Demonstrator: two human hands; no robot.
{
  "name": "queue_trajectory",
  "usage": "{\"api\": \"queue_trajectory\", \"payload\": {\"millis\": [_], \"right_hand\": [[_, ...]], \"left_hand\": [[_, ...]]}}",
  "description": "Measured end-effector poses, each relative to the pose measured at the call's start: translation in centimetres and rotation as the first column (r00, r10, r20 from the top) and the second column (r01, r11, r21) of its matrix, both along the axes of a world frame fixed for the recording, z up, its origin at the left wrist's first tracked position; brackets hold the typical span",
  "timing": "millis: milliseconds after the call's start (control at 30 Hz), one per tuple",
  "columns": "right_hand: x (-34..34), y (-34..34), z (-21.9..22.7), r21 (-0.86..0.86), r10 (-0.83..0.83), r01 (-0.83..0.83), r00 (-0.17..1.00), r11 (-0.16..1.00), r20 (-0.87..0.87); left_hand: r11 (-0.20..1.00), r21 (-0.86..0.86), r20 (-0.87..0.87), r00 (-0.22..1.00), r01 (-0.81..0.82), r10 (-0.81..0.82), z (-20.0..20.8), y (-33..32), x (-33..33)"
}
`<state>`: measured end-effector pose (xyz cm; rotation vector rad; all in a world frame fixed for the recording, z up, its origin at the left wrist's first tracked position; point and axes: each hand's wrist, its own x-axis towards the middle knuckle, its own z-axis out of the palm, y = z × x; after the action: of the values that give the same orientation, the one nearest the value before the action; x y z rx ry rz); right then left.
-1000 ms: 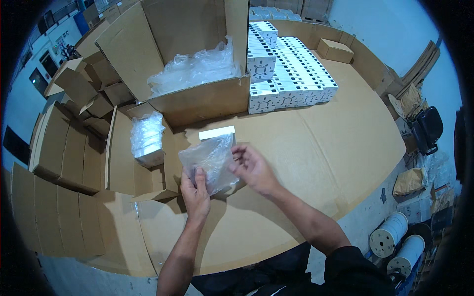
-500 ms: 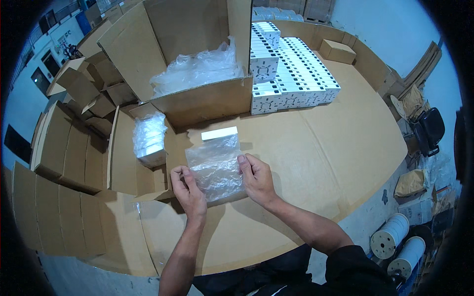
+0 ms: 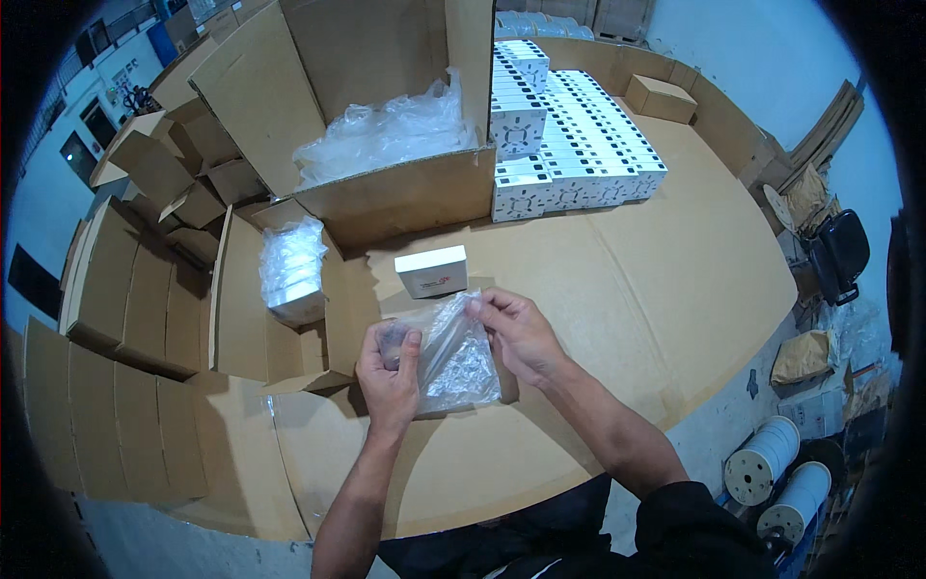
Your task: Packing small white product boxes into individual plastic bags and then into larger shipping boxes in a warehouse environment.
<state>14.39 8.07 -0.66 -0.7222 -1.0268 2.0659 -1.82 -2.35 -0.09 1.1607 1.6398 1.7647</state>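
Observation:
A clear bubble-wrap bag point(image 3: 455, 372) is held between my two hands, low over the cardboard-covered table. My left hand point(image 3: 391, 378) grips its left side, the thumb lying over the plastic. With thumb and fingers, my right hand point(image 3: 519, 333) pinches the upper right edge. Just beyond the bag a small white box point(image 3: 431, 272) stands on the table, its printed front toward me. Left of my hands, an open carton point(image 3: 239, 309) contains a row of bubble-wrapped white boxes point(image 3: 292, 270).
A tall open carton point(image 3: 405, 198) with clear plastic bags point(image 3: 395, 125) stands at the back. To its right are stacked white patterned boxes point(image 3: 588, 145). A small closed carton point(image 3: 660, 99) sits far right. Folded cartons point(image 3: 116, 405) line the left; cable spools point(image 3: 762, 461) stand on the floor.
Both hands have drawn closer together, and the bag, spread flat before, is now gathered and skewed. It has come down toward me, uncovering the white box's front.

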Motion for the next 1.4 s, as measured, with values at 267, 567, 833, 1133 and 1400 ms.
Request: {"api": "queue_trajectory", "payload": {"millis": [267, 567, 833, 1133, 1400], "right_hand": [[-2.0, -2.4, 0.8, 0.399, -0.31, 0.207, 0.927, 0.893, 0.212], [-1.6, -2.3, 1.5, 0.653, -0.393, 0.033, 0.822, 0.756, 0.413], [-1.7, -1.3, 0.2, 0.554, -0.372, 0.187, 0.897, 0.811, 0.241], [-1.6, -2.2, 1.9, 0.693, -0.518, 0.174, 0.792, 0.699, 0.324], [-1.7, -2.2, 1.9, 0.712, -0.574, 0.222, 0.763, 0.666, 0.299]], "left_hand": [[0.996, 0.001, 0.055, 0.995, -0.087, 0.086, 0.7, 0.2, 0.7], [0.972, 0.071, 0.051, 0.974, -0.226, 0.223, -0.7, 0.7, -0.7], [0.983, 0.069, -0.006, 0.985, -0.171, 0.172, -0.3, 0.6, -0.3], [0.996, -0.06, 0.087, 0.993, -0.071, 0.076, -1.1, 0.1, 0.3], [0.998, 0.028, 0.355, 0.934, -0.052, 0.039, -0.7, 0.0, 0.6]]}}
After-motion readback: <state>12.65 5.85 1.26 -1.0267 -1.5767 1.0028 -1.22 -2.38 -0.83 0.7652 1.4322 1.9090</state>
